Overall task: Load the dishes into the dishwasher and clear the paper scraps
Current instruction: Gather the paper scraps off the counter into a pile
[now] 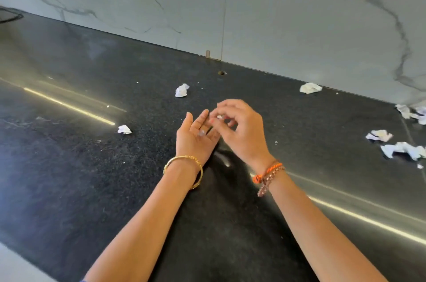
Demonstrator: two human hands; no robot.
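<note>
Crumpled white paper scraps lie scattered on the black granite counter [92, 166]: one [181, 90] beyond my hands, one [124, 129] to the left, one [310, 88] near the wall, and several [402, 149] at the right edge. My left hand [196, 136] is held palm up over the counter with straight fingers; a tiny bit lies on the palm. My right hand [239, 124] hovers over the left fingers with curled fingers, pinching a very small white scrap [219, 116]. The hands are blurred. No dishes or dishwasher are in view.
A marble-patterned wall [253, 4] rises behind the counter. A small hole [222, 72] and a short stub [208, 53] sit near the wall. Tiny white crumbs dot the counter. A dark object [9, 14] shows at the far left.
</note>
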